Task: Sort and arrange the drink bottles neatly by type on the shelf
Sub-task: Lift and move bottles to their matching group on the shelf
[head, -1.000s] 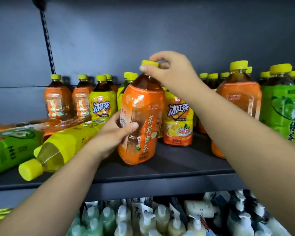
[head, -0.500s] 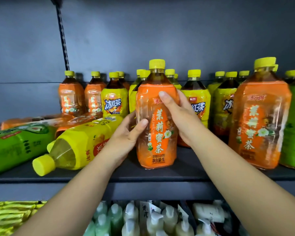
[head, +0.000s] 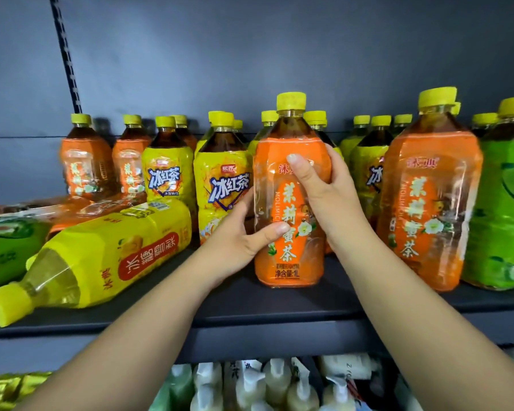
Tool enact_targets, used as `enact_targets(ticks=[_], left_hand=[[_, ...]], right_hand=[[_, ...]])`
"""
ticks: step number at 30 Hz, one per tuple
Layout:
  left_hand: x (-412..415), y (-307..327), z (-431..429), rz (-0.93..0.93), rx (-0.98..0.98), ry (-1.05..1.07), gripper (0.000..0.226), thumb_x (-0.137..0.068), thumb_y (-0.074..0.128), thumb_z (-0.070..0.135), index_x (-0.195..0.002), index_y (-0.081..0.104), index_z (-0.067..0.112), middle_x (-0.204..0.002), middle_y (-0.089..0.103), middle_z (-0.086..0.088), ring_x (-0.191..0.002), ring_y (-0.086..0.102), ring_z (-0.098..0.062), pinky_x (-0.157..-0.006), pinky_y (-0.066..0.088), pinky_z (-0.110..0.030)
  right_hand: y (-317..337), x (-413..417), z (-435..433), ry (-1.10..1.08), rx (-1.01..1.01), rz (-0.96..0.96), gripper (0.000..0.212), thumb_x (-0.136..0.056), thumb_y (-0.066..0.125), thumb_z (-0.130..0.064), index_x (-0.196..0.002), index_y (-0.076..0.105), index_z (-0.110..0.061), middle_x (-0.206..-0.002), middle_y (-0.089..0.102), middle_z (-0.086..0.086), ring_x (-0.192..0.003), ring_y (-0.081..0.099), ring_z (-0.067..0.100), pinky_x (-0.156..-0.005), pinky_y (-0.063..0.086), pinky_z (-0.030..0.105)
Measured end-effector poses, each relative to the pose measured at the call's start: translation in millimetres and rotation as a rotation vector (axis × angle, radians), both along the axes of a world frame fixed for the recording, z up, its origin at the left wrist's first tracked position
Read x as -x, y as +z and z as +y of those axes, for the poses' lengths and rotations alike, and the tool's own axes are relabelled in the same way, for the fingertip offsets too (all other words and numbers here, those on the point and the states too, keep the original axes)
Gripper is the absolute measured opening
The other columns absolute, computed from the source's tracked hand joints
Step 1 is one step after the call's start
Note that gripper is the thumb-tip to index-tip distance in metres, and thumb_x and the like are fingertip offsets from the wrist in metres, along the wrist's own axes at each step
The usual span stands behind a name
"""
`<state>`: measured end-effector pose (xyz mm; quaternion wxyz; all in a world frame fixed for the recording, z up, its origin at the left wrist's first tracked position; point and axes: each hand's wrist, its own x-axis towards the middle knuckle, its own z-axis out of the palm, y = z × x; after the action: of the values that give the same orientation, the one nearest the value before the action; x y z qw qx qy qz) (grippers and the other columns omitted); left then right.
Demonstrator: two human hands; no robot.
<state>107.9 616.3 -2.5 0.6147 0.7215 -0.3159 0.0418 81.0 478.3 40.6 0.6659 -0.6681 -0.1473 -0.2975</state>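
Gripping the upright orange bottle (head: 288, 262) at the shelf (head: 279, 310) front, the left hand (head: 235, 237) clasps its lower side, the right hand (head: 324, 191) its shoulder. It looks mid-placement; next it wants sliding beside its orange twin (head: 428, 203) rightward, clear of the yellow bottles (head: 220, 185) behind.

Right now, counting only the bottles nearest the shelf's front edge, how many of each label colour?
Orange: 2, held bottle and orange neighbour
Green: 2, lying green bottle and standing green bottle
Yellow: 1, lying yellow bottle
Total: 5
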Motion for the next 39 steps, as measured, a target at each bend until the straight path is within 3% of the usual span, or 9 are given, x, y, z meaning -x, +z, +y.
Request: enact_targets(ticks=[2,7,11,14,16,18,22,31,39], left_hand=[[-0.7,-0.4,-3.6,0.004,0.010,0.016,0.084,-0.068,0.075,0.041,-0.139,0.033,0.028,-0.121,0.059,0.011,-0.107,0.059,0.000,-0.087,0.051,-0.021],[10.9,-6.7,-4.8,-0.028,-0.077,0.119,0.067,-0.076,0.060,0.056,-0.134,0.030,0.038,-0.119,0.053,0.024,-0.108,0.055,0.006,-0.092,0.047,-0.018],[35.0,-3.9,5.3,-0.213,-0.311,0.400,0.053,-0.085,0.051,0.054,-0.132,0.046,0.030,-0.120,0.060,0.015,-0.112,0.054,-0.003,-0.095,0.040,-0.017],[58.9,1.5,31.1,-0.412,-0.472,0.610,0.043,-0.091,0.047,0.046,-0.121,0.060,0.018,-0.088,0.071,0.018,-0.081,0.059,-0.001,-0.067,0.038,-0.009],[75.2,8.9,55.7,-0.565,-0.493,0.650,0.049,-0.085,0.042,0.052,-0.108,0.068,0.018,-0.088,0.073,0.006,-0.078,0.059,-0.007,-0.068,0.041,-0.017],[86.2,15.7,89.1,-0.729,-0.499,0.680,0.044,-0.084,0.042,0.044,-0.095,0.072,0.014,-0.086,0.073,-0.003,-0.082,0.057,-0.009,-0.070,0.040,-0.020],[105.2,24.1,167.2,-0.892,-0.619,0.810,0.037,-0.087,0.044,0.032,-0.087,0.071,0.006,-0.082,0.071,-0.009,-0.081,0.052,-0.012,-0.072,0.037,-0.025],[106.7,-46.2,274.5,-0.862,-0.809,0.769,0.056,-0.095,0.030,0.043,-0.104,0.066,0.002,-0.096,0.069,-0.012,-0.094,0.060,-0.025,-0.088,0.038,-0.028],[77.0,-87.4,283.8,-0.814,-0.864,0.734,0.063,-0.095,0.023,0.046,-0.112,0.063,0.000,-0.110,0.066,-0.016,-0.100,0.065,-0.031,-0.091,0.035,-0.033]], right_hand=[[-3.2,-2.0,0.6,-0.037,0.002,-0.022,0.060,-0.075,0.062,-0.046,-0.127,0.040,-0.030,-0.113,0.057,-0.011,-0.098,0.060,0.005,-0.077,0.054,0.021],[-18.2,-9.3,2.6,-0.204,0.074,-0.030,0.084,-0.068,0.058,-0.069,-0.139,0.032,-0.033,-0.135,0.048,-0.007,-0.119,0.051,0.013,-0.098,0.046,0.043],[-26.3,-2.5,4.0,-0.432,0.234,-0.155,0.074,-0.077,0.050,-0.055,-0.142,0.033,-0.022,-0.146,0.034,0.002,-0.133,0.033,0.015,-0.108,0.023,0.023],[-28.7,10.1,6.3,-0.646,0.373,-0.433,0.043,-0.084,0.057,-0.035,-0.118,0.059,-0.008,-0.125,0.049,0.017,-0.119,0.042,0.021,-0.099,0.023,0.013],[-30.3,14.3,11.7,-0.690,0.485,-0.589,0.030,-0.083,0.057,-0.029,-0.098,0.068,-0.006,-0.109,0.058,0.019,-0.106,0.043,0.020,-0.096,0.023,0.009],[-30.2,17.1,25.0,-0.672,0.618,-0.697,0.026,-0.082,0.058,-0.028,-0.087,0.070,-0.005,-0.097,0.063,0.017,-0.099,0.044,0.021,-0.091,0.027,0.018],[-33.1,18.7,77.2,-0.486,0.839,-0.760,0.033,-0.081,0.056,-0.037,-0.084,0.071,-0.007,-0.090,0.067,0.011,-0.093,0.047,0.019,-0.084,0.035,0.031],[-64.3,14.5,187.9,-0.319,1.241,-0.760,0.064,-0.075,0.049,-0.057,-0.118,0.060,-0.010,-0.121,0.062,0.010,-0.115,0.040,0.020,-0.099,0.028,0.033],[-73.5,18.0,202.9,-0.461,1.273,-0.653,0.061,-0.076,0.049,-0.055,-0.122,0.054,-0.015,-0.133,0.053,0.012,-0.126,0.033,0.022,-0.107,0.018,0.034]])
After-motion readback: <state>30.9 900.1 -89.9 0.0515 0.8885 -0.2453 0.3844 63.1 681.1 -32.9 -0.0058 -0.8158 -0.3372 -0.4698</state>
